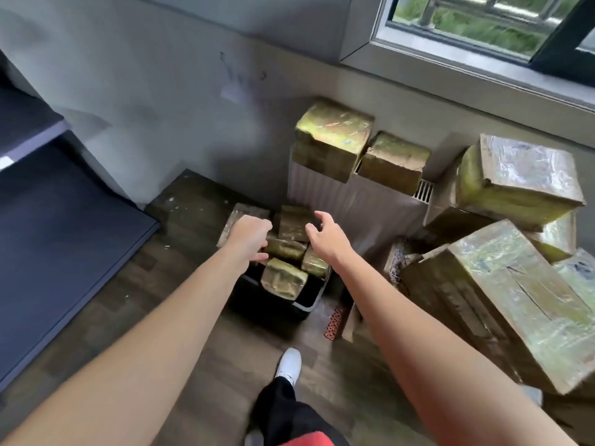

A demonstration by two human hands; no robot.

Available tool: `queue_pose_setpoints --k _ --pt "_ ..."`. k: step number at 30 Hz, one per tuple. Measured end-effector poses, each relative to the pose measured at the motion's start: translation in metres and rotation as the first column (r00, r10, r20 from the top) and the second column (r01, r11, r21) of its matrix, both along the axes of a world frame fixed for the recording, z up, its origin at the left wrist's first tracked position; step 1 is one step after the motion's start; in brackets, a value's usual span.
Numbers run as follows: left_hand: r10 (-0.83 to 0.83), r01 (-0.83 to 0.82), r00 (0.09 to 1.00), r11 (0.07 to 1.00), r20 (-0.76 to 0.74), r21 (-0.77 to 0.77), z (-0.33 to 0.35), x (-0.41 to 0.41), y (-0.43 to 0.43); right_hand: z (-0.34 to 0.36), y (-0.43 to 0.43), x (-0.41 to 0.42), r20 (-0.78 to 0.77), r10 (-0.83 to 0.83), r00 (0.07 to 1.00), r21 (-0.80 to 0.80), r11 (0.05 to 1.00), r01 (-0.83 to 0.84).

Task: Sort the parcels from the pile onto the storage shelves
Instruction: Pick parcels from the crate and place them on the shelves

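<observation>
- Brown cardboard parcels wrapped in glossy clear tape [285,278] lie heaped in a black plastic bin [304,305]. The bin stands on the wood-patterned floor [180,333] at the foot of a white ribbed radiator [354,204].
- Left hand [249,235]: reaches over the left side of the heap, above a flat taped parcel [236,217]. Its fingers curl downward; whether they grip anything cannot be told.
- Right hand [325,235]: poised above the right side of the heap, with fingers loosely spread and slightly bent, holding nothing.
- Two medium taped boxes [333,136] sit side by side on top of the radiator, against the grey wall [161,75].
- Large taped cartons [515,300] are stacked unevenly at the right, below the grey-framed window [483,27]. The uppermost one is tilted.
- Dark blue storage shelves [64,226] stand at the left, apart from the bin, with two boards in view.
- White shoe [289,363] and black trouser leg [280,410]: planted on the floor between the two forearms, near the bin.
</observation>
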State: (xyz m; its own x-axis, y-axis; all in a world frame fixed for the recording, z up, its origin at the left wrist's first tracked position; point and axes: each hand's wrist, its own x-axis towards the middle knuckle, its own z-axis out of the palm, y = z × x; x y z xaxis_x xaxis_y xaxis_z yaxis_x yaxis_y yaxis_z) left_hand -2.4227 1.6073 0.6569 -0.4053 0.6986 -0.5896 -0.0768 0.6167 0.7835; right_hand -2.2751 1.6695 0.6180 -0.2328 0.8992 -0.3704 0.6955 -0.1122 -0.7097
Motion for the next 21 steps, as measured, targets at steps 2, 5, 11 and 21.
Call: queue_pose_setpoints --k 2,5,11,21 --pt "-0.022 0.022 1.0 0.999 -0.019 -0.032 -0.015 -0.008 0.019 -0.019 0.019 -0.006 -0.008 -0.025 1.0 -0.049 0.998 0.025" --pt "-0.098 0.093 0.994 0.991 -0.057 -0.097 -0.043 -0.019 0.047 -0.05 0.042 -0.014 -0.003 -0.071 0.997 -0.127 0.989 0.07" --pt "-0.286 0.255 0.949 0.943 -0.131 -0.216 -0.133 -0.036 0.104 -0.137 0.079 -0.026 0.078 -0.088 0.993 -0.216 0.971 0.103" --pt "-0.537 0.464 0.835 0.802 -0.117 -0.376 -0.35 -0.06 0.168 -0.344 0.085 -0.03 0.155 -0.248 0.956 -0.356 0.889 0.288"
